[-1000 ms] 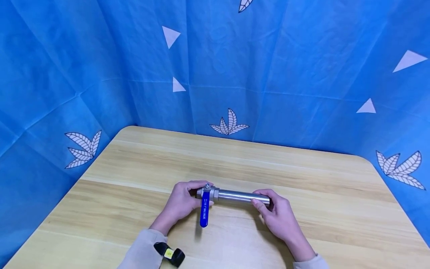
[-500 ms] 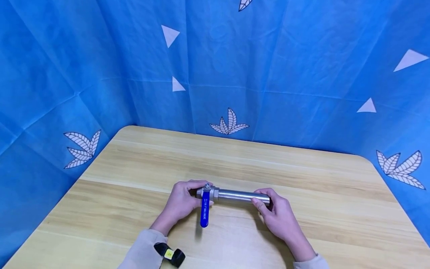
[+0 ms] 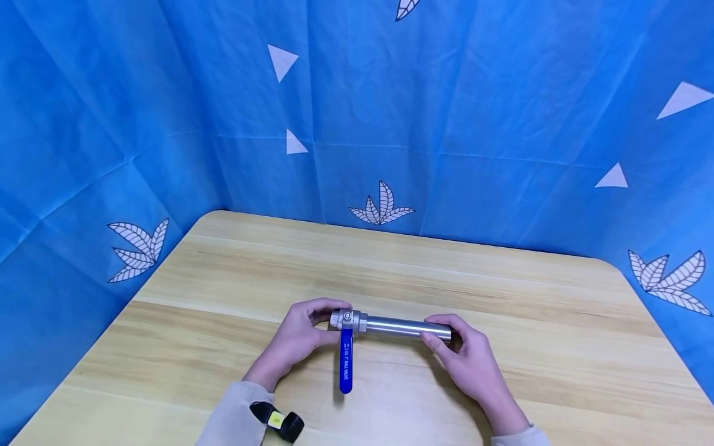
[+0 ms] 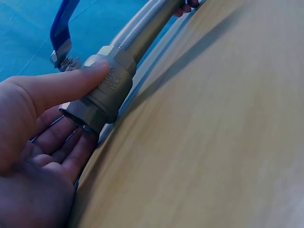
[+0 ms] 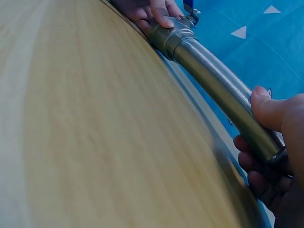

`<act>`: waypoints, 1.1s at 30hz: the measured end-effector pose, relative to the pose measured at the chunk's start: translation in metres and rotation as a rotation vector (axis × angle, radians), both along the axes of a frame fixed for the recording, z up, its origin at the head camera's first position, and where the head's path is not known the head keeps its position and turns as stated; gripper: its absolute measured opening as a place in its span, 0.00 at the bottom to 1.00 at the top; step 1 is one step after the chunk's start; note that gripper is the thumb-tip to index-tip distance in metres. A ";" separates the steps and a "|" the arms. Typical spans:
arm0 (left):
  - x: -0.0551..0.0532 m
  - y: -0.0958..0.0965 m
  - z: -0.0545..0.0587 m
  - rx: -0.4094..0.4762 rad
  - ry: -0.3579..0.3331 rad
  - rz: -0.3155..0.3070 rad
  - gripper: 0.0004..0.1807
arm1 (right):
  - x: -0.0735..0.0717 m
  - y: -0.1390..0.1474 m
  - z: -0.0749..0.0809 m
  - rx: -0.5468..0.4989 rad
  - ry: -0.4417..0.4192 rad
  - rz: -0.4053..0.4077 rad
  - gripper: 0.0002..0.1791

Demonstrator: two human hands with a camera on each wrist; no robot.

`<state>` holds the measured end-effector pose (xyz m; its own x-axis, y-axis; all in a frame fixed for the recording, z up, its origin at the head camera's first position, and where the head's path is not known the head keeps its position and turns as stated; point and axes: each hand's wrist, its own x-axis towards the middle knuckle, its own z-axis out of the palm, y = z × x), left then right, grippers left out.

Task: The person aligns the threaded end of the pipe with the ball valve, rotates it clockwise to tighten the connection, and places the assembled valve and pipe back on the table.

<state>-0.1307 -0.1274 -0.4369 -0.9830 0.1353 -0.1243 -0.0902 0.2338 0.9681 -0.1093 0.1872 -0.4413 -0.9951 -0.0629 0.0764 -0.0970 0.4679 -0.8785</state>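
Note:
A steel ball valve [image 3: 354,322] with a blue lever handle [image 3: 346,365] is joined to a shiny metal pipe [image 3: 397,326]. My left hand [image 3: 298,334] pinches the valve body at its left end; in the left wrist view the thumb lies across the embossed side of the valve [image 4: 111,80], and the fingers are under its open hex end. The pipe's right end is gripped by my right hand [image 3: 471,359], thumb on the near side, fingers behind and below in the right wrist view. The lever points toward me.
The pieces are held low over a light wooden table [image 3: 279,260] with rounded far corners. A blue curtain [image 3: 362,111] with white triangles and leaf prints hangs behind it. A black strap with a yellow label [image 3: 276,420] is on the left sleeve.
The valve has rolled toward me, so its lever end sits lower and nearer in the head view. The valve and pipe have shifted slightly right; both hands keep their hold.

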 end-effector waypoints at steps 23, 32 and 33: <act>-0.001 0.004 0.008 0.039 -0.061 0.054 0.23 | -0.004 0.005 0.007 -0.010 -0.008 -0.072 0.16; -0.006 0.006 0.010 0.029 -0.059 0.051 0.24 | -0.004 0.008 0.010 -0.002 -0.007 -0.147 0.18; -0.007 0.006 0.010 0.028 -0.058 0.052 0.24 | -0.004 0.008 0.010 -0.002 -0.012 -0.147 0.18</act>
<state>-0.1378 -0.1212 -0.4271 -0.9800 0.0888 -0.1780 -0.1575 0.2001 0.9670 -0.1134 0.1953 -0.4310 -0.9945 0.0833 0.0641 -0.0169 0.4749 -0.8799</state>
